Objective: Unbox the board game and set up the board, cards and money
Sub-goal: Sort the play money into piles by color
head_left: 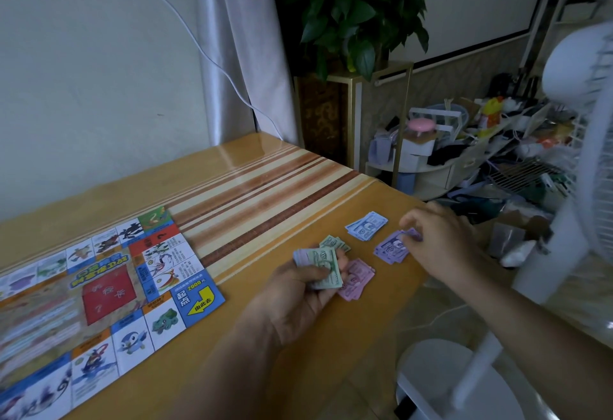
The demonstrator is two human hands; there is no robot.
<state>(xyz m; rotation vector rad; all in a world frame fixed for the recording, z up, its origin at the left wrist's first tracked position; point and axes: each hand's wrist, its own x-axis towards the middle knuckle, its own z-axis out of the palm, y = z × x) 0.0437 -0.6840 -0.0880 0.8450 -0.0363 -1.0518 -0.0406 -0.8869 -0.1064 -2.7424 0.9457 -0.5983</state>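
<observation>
The board (99, 290) lies flat on the table's (265, 184) left side, its blue corner square pointing toward the middle. Next along, the left hand (298, 290) clutches a stack of bills (318, 265), green one on top, near the front edge. Sorted heaps sit around it: green pile (335, 243), pink pile (356, 278), blue pile (366, 225) farther back, purple pile (389, 250) by the right edge. There the right hand (438, 237) pinches a purple bill (414, 235) lying on the purple pile. A white fan (570, 64) stands off the right edge.
</observation>
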